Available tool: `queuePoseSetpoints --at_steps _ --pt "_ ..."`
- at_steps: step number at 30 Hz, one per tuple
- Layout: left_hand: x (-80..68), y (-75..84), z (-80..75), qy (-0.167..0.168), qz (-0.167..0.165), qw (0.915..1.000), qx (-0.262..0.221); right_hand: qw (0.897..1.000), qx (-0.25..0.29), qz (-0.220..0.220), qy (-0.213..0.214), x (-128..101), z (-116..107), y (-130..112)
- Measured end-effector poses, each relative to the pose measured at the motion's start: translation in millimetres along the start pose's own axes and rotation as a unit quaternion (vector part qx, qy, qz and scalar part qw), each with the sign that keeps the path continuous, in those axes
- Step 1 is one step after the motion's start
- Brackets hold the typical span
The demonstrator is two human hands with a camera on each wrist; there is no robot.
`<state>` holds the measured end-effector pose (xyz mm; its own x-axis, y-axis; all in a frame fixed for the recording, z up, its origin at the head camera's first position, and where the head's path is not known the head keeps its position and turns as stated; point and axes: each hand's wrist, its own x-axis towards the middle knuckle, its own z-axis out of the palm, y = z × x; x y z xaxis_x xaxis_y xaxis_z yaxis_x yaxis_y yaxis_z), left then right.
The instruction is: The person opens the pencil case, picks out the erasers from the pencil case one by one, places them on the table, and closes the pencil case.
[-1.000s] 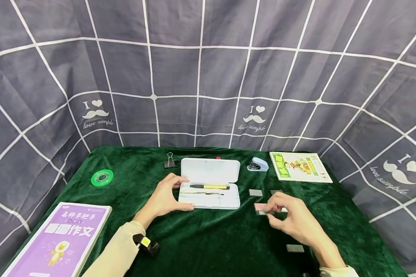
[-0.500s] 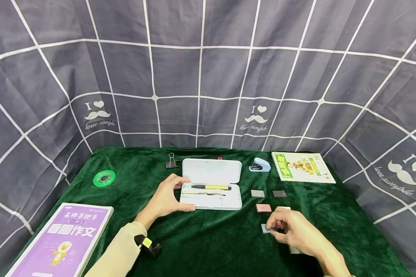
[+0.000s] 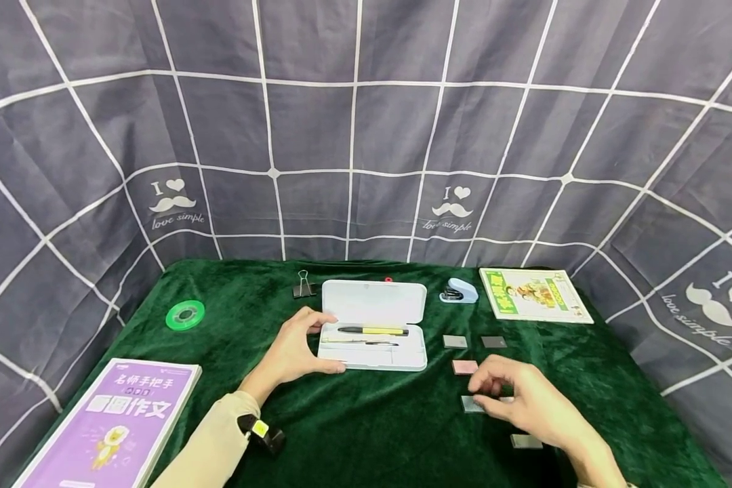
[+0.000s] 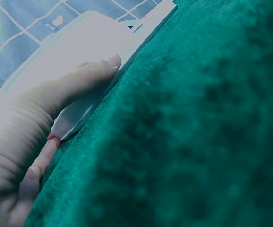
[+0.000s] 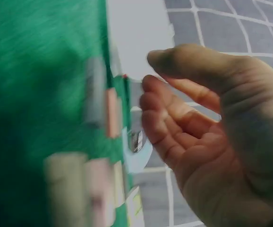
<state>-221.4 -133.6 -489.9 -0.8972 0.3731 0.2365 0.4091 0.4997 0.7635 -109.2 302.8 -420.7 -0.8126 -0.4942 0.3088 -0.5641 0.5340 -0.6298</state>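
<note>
**Erasers beside the open pencil case, one about to be picked**

Erasers lie scattered on the green cloth (image 3: 232, 298) right of the white pencil case (image 3: 372, 325). The left hand (image 3: 293, 352) grips the case's near left corner, steadying it. The right hand (image 3: 524, 400) hovers with fingers loosely curled, holding nothing, just above a grey eraser (image 3: 471, 404). Judged from this, picking is in hand; next comes a clean pinch on that small block.

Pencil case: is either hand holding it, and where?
The left hand grips the white pencil case at its left end, thumb on the front edge. The right hand holds nothing, fingers loosely curled.
</note>
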Motion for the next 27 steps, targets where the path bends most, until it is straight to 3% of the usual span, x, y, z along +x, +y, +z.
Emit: queuePoseSetpoints --at_steps 6,13,23,27 --pt "-1.3 -1.3 0.0 -0.001 0.002 1.0000 0.003 0.999 -0.003 -0.031 0.034 46 -5 -21" --pt "-0.1 -5.9 -2.8 -0.028 0.019 0.9994 -0.011 0.998 -0.015 -0.050 0.047 99 9 -41" --pt "1.7 -6.7 -7.8 -0.038 0.012 0.9991 -0.018 0.998 0.035 -0.053 0.018 153 52 -56" --pt "2.0 -7.4 -7.2 -0.038 0.016 0.9990 -0.020 0.997 0.053 -0.051 -0.016 169 76 -55"
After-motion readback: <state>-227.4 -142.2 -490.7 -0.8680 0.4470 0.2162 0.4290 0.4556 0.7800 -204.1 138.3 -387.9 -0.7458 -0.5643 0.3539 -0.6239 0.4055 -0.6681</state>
